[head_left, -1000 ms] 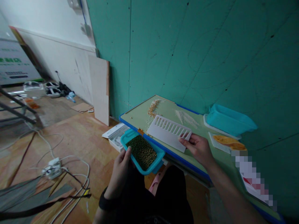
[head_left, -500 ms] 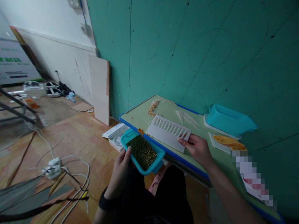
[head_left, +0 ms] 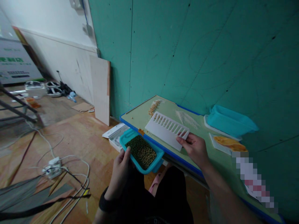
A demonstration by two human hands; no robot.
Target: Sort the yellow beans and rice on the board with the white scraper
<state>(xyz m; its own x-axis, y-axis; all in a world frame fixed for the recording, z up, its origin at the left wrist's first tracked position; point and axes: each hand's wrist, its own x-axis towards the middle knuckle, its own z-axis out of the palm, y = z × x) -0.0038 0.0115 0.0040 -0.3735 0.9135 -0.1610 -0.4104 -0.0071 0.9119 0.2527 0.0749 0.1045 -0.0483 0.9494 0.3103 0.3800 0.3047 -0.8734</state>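
Your right grip (head_left: pixel 195 150) pinches slotted plate (head_left: pixel 161 133) at right end; long axis follows tabletop (head_left: pixel 137 116) edge; bean pile (head_left: pixel 154 108) beyond left corner. Left grip (head_left: pixel 121 165) holds tub (head_left: pixel 160 153).

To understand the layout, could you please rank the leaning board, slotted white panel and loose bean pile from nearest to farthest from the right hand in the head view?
1. Slotted white panel: in the right hand.
2. Loose bean pile: on the table, beyond the panel.
3. Leaning board: off to the left.
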